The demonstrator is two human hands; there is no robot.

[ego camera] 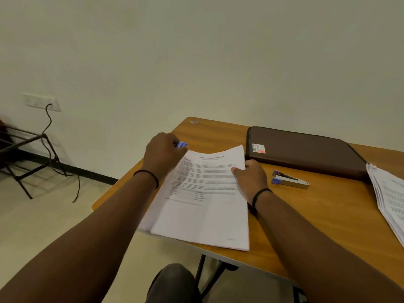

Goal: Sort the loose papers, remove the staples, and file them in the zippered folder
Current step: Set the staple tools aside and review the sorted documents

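A stapled set of printed papers (203, 206) lies on the wooden table (328, 215) in front of me. My left hand (162, 153) is closed around a small blue tool (182, 144) at the papers' top left corner. My right hand (250, 177) presses on the right edge of the papers, thumb on the sheet. A brown zippered folder (306, 150) lies shut at the back of the table. A blue and silver stapler (289, 180) rests just in front of it, to the right of my right hand.
Another stack of papers (391, 197) lies at the table's right edge. The table's left corner ends near my left forearm. On the floor to the left stand a dark metal rack (24, 149) and a cable (49, 127) hanging from a wall socket.
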